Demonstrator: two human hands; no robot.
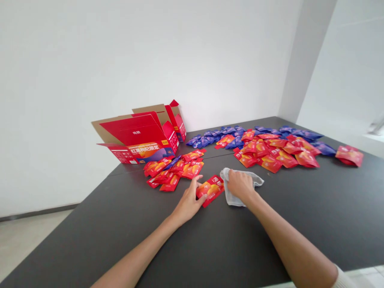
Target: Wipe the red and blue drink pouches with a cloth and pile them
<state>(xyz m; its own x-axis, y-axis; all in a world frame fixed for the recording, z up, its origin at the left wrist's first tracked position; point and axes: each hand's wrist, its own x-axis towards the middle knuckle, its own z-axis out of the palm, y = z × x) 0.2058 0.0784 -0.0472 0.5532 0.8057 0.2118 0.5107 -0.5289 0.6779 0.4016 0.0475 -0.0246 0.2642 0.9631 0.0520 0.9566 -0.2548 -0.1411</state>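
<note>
Red packet (pixel 213 189) on dark surface (pixel 186 252), between left hand (pixel 188 201) and right hand (pixel 240 185). Left fingers hold packet's left side, thumb on top. Right fingers bunched on gray cloth (pixel 233 199), cloth by packet's right end.

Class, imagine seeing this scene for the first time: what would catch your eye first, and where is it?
The open red cartons would likely strike first, standing at the back left of the table. Next come the heaped red pouches on the right, with blue pouches behind them. Centrally, the left hand holds one red pouch beside the pale cloth in the right hand.
</note>
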